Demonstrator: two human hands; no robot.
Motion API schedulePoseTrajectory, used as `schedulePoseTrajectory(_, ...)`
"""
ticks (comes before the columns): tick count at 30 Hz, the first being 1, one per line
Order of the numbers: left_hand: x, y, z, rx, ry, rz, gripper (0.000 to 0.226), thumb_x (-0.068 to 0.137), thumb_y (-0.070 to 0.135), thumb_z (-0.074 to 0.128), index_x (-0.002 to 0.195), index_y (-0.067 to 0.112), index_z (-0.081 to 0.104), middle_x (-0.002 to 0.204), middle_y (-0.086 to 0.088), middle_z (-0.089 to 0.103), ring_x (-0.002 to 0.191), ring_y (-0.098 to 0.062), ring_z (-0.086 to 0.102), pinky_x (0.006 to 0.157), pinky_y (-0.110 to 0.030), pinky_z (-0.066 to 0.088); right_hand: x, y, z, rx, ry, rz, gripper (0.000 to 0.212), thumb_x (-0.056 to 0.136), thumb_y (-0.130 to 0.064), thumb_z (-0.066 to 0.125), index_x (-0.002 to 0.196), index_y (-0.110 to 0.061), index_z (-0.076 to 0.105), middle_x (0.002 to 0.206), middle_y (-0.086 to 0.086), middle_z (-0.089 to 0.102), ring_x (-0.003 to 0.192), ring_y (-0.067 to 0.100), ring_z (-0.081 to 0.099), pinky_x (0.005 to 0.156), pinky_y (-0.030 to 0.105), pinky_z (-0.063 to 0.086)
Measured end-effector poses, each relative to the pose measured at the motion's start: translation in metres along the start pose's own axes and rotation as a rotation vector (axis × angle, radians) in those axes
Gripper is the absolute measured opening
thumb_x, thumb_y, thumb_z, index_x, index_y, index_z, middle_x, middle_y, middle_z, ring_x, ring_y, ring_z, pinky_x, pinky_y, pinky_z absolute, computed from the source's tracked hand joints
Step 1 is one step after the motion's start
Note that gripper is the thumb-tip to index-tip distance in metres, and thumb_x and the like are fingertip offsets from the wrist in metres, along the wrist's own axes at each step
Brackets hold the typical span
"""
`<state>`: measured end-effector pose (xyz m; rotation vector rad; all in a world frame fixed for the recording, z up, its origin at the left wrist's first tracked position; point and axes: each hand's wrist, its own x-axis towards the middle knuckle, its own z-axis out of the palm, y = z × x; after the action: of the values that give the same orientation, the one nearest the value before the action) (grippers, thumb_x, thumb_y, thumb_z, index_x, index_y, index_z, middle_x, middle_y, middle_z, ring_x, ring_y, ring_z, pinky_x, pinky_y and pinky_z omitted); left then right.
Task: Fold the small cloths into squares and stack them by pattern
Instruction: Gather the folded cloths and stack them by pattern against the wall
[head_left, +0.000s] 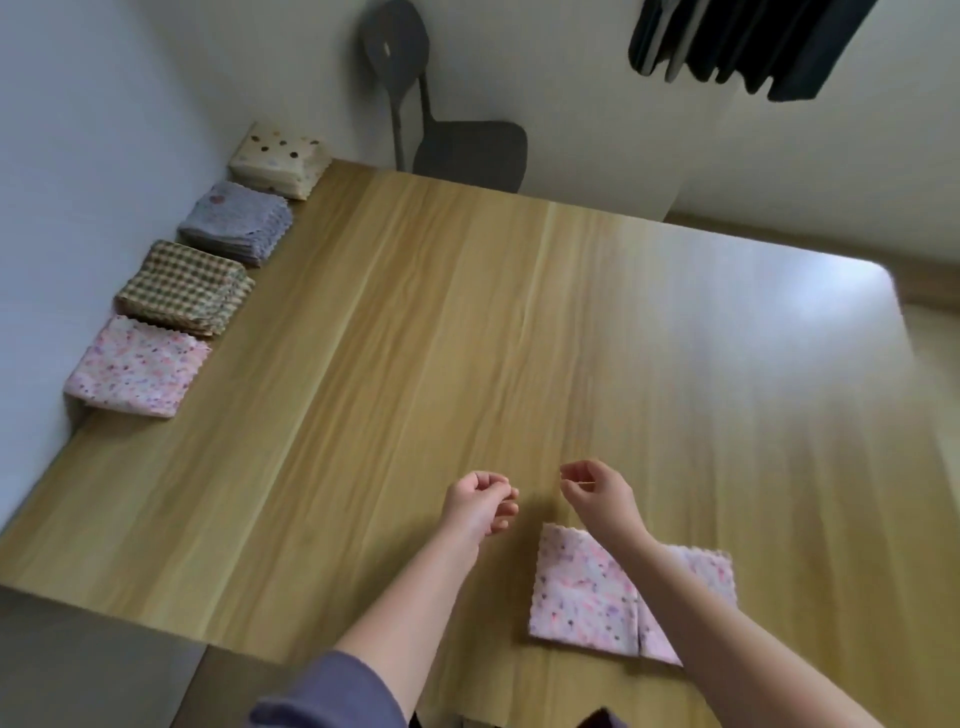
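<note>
Both hands hover over the tabletop (467, 312) with nothing in them. The left hand (480, 501) has its fingers (505, 512) loosely curled in toward the palm. The right hand (597, 491) is pretty much the same: fingers (574, 474) bent, thumb and forefinger close together, no cloth between them. The two hands are near each other but not touching.

Right under the right forearm lies the folded pink floral cloth (582, 587). It's flat on the tabletop near the front edge, roughly square, with zigzag-cut edges, and the forearm crosses over its right part.

Well apart from that, four stacks line up along the left wall. The pink floral stack (137, 366) is closest. Then comes a green-brown checked stack (184, 288), then a grey-blue stack (236, 223), and a cream polka-dot stack (280, 158) sits at the far corner. Each one is just beside the next.

Past the far edge there's a dark grey chair (447, 124), and some dark clothes (748, 41) hang at top right. A bluish sleeve (332, 696) is pushed up on the left arm.
</note>
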<state>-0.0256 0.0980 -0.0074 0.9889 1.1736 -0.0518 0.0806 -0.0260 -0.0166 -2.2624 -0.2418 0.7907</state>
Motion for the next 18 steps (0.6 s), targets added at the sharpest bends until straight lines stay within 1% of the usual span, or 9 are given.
schedulePoseTrajectory(2,-0.008,-0.014,0.028,0.18,-0.006,0.052,0.014,0.086,0.003,0.055,0.08,0.015,0.056,0.077,-0.002,0.065,0.061,-0.012,0.058,0.051,-0.022,0.043,-0.008,0.028,-0.031,-0.029,0.02,0.017,0.018,0.09,-0.009,0.058,0.106,-0.01,0.066,0.099,-0.001,0.066,0.087,0.011,0.059,0.074,0.018,0.04)
schedulePoseTrajectory(3,-0.013,-0.02,0.041,0.297,0.0,0.098,0.014,0.083,0.004,0.056,0.078,0.017,0.056,0.076,0.0,0.063,0.062,-0.012,0.056,0.052,-0.022,0.042,-0.011,0.041,-0.045,-0.055,0.024,0.022,0.019,0.089,-0.008,0.057,0.107,-0.01,0.066,0.1,-0.002,0.065,0.089,0.011,0.06,0.075,0.018,0.039)
schedulePoseTrajectory(6,-0.025,-0.034,0.067,0.816,-0.038,0.333,0.007,0.08,0.015,0.058,0.081,0.022,0.057,0.077,0.009,0.06,0.071,-0.011,0.055,0.06,-0.023,0.043,-0.014,0.075,-0.077,-0.221,-0.031,-0.005,0.025,0.087,-0.01,0.06,0.112,-0.012,0.064,0.107,-0.001,0.064,0.097,0.015,0.059,0.079,0.021,0.04)
schedulePoseTrajectory(7,-0.027,-0.04,0.075,0.997,-0.085,0.41,0.005,0.082,0.021,0.057,0.086,0.024,0.057,0.083,0.009,0.061,0.077,-0.012,0.057,0.064,-0.025,0.045,-0.014,0.084,-0.084,-0.301,-0.062,-0.018,0.027,0.087,-0.013,0.06,0.114,-0.014,0.064,0.11,-0.002,0.064,0.1,0.016,0.059,0.083,0.024,0.043)
schedulePoseTrajectory(9,-0.031,-0.052,0.09,1.267,-0.187,0.521,0.015,0.085,0.031,0.057,0.098,0.024,0.058,0.099,0.005,0.06,0.093,-0.016,0.057,0.077,-0.03,0.047,-0.018,0.102,-0.098,-0.474,-0.112,-0.052,0.029,0.087,-0.023,0.059,0.117,-0.022,0.061,0.114,-0.005,0.061,0.104,0.016,0.057,0.09,0.032,0.047)
schedulePoseTrajectory(11,-0.028,-0.063,0.099,1.469,-0.223,0.596,0.026,0.087,0.034,0.058,0.109,0.021,0.055,0.111,0.0,0.054,0.104,-0.02,0.051,0.087,-0.034,0.043,-0.023,0.112,-0.106,-0.646,-0.153,-0.134,0.032,0.088,-0.038,0.059,0.119,-0.029,0.057,0.114,-0.008,0.056,0.108,0.015,0.052,0.094,0.034,0.042)
schedulePoseTrajectory(13,-0.025,-0.071,0.103,1.593,-0.172,0.676,0.031,0.088,0.033,0.059,0.114,0.02,0.05,0.115,-0.001,0.047,0.108,-0.021,0.047,0.091,-0.034,0.04,-0.025,0.119,-0.112,-0.779,-0.171,-0.224,0.032,0.089,-0.045,0.056,0.118,-0.032,0.054,0.114,-0.009,0.054,0.108,0.014,0.049,0.093,0.032,0.037)
schedulePoseTrajectory(15,-0.023,-0.075,0.105,1.604,-0.064,0.698,0.034,0.089,0.036,0.059,0.119,0.022,0.048,0.117,-0.001,0.045,0.11,-0.021,0.047,0.093,-0.034,0.039,-0.024,0.126,-0.117,-0.839,-0.166,-0.259,0.026,0.091,-0.043,0.052,0.114,-0.031,0.055,0.112,-0.009,0.056,0.105,0.013,0.05,0.091,0.03,0.036)
schedulePoseTrajectory(18,-0.021,-0.069,0.105,1.572,0.163,0.631,0.045,0.088,0.044,0.06,0.124,0.023,0.044,0.122,0.0,0.044,0.114,-0.02,0.046,0.093,-0.033,0.038,-0.02,0.135,-0.122,-0.782,-0.147,-0.185,0.018,0.094,-0.04,0.047,0.097,-0.026,0.058,0.099,-0.008,0.056,0.095,0.013,0.052,0.086,0.029,0.038)
